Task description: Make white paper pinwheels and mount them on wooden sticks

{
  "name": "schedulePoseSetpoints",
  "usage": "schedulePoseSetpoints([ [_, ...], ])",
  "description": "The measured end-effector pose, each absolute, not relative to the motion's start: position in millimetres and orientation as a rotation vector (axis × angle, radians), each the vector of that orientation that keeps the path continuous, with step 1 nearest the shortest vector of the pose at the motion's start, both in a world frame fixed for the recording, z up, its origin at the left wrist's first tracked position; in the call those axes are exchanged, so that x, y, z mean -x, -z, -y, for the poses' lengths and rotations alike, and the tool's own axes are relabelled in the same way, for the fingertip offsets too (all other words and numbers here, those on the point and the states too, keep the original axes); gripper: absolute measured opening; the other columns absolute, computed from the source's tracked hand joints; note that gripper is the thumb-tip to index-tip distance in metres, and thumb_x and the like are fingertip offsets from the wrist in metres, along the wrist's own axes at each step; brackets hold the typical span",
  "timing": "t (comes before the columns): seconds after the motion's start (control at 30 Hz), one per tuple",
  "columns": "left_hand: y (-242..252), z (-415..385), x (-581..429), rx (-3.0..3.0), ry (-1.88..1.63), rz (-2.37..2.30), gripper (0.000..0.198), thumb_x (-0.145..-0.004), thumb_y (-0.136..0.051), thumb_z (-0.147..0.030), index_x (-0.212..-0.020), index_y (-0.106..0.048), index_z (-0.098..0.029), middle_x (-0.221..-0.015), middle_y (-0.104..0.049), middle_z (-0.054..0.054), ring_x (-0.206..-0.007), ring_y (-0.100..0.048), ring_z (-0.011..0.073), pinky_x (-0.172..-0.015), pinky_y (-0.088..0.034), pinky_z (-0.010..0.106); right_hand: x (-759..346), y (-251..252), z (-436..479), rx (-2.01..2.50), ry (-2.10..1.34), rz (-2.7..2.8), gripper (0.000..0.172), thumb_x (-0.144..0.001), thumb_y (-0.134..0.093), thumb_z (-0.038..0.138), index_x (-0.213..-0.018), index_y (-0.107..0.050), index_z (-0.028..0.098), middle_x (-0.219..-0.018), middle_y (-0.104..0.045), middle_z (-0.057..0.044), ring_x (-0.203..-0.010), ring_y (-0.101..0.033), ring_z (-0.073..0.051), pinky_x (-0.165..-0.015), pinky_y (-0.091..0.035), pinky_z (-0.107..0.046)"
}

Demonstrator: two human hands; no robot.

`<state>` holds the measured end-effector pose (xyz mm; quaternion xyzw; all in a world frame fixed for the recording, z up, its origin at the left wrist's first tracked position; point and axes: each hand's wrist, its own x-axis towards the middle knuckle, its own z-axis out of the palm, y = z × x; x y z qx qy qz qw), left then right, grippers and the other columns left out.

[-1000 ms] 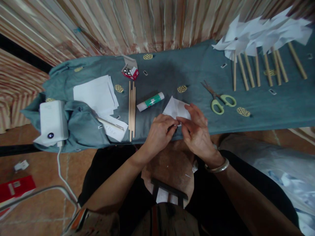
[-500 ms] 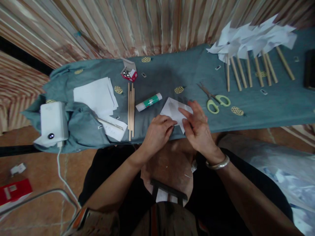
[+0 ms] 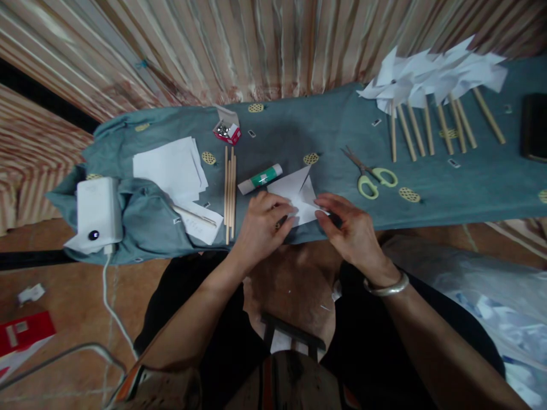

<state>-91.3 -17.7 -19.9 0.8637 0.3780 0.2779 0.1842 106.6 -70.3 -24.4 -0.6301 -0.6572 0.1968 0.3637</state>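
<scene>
My right hand (image 3: pixel 352 230) is pinching the right corner of the white paper (image 3: pixel 294 185) between thumb and finger. My left hand (image 3: pixel 265 223) is touching the paper's near left part; I cannot tell whether it is gripping. The paper is lying at the near side of the blue-green cloth (image 3: pixel 325 125), with the glue stick (image 3: pixel 264 178) just left and the scissors (image 3: pixel 366 169) lying to the right.

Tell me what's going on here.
A person's bare left hand is at the left side of a partly lifted white paper sheet; the bare right hand is at its right side. It lies on a teal cloth between a green-and-white glue stick and green-handled metal scissors. White paper pinwheels on wooden sticks lie farther right.
</scene>
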Motion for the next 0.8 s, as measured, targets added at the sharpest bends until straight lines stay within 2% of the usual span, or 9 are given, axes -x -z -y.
schedulePoseSetpoints([
  [0.13,20,30,82,-2.583,-0.638,-1.030,0.025,-0.085,-0.067,-0.037,-0.102,-0.068,-0.019,-0.101,-0.067,0.008,-0.097,-0.056,0.0245,-0.079,-0.042,0.039,-104,21,70,1.640,-0.576,1.652,0.023,-0.088,-0.057,0.028,-0.103,-0.072,0.020,-0.091,-0.076,-0.006,-0.082,-0.070,-0.022,-0.080,-0.056,-0.037],
  [0.33,23,31,83,-2.642,-0.501,-1.030,0.021,-0.087,-0.064,-0.028,-0.105,-0.067,-0.019,-0.102,-0.067,0.007,-0.098,-0.056,0.0241,-0.079,-0.040,0.038,-105,21,70,1.681,-0.645,1.576,0.023,-0.087,-0.058,0.032,-0.100,-0.074,0.021,-0.081,-0.076,-0.004,-0.070,-0.068,-0.019,-0.067,-0.054,-0.032],
  [0.63,24,29,84,-2.751,-0.495,-1.055,0.017,-0.094,-0.053,-0.023,-0.094,-0.068,-0.016,-0.095,-0.069,0.007,-0.089,-0.059,0.0217,-0.074,-0.041,0.036,-112,21,68,1.726,-0.580,1.562,0.024,-0.088,-0.058,0.033,-0.101,-0.073,0.021,-0.089,-0.077,-0.005,-0.078,-0.071,-0.022,-0.073,-0.055,-0.035],
  [0.8,22,32,80,-2.812,-0.531,-1.062,0.020,-0.095,-0.049,-0.019,-0.086,-0.067,-0.013,-0.087,-0.068,0.008,-0.082,-0.060,0.0213,-0.072,-0.045,0.036,-118,23,69,1.662,-0.553,1.597,0.027,-0.088,-0.051,0.024,-0.102,-0.073,0.021,-0.097,-0.076,-0.007,-0.093,-0.071,-0.024,-0.087,-0.054,-0.040],
])
